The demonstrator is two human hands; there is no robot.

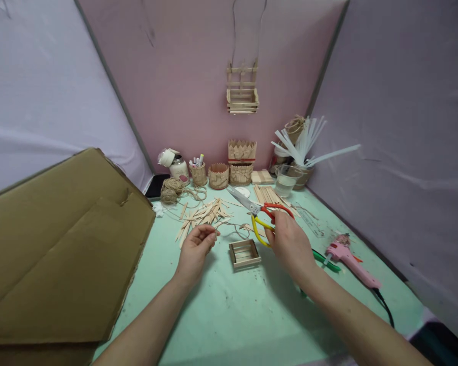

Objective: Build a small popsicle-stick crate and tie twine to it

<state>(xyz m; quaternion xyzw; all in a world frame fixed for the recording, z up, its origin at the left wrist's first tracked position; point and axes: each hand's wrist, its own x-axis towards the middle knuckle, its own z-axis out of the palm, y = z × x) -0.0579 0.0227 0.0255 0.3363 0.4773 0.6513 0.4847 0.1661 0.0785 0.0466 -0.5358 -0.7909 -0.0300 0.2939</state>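
My left hand [199, 248] pinches the end of a thin piece of twine [234, 229], which curls over the table to the right. In my right hand [292, 246] is a pair of scissors [252, 204] with one red and one yellow handle; the blades point up and left, over the table. Between my hands a small open box made of wooden sticks [244, 254] sits on the green tabletop [229, 315]. Behind my left hand lies a loose heap of wooden sticks [202, 217].
A pink glue gun [353, 267] and green-handled pliers [326, 261] lie at the right. Cardboard [61, 244] leans at the left. At the back stand a twine ball [171, 190], stick-made pots [219, 177], a clear cup [285, 182] and white glue sticks [301, 147]. A stick basket [242, 99] hangs on the wall.
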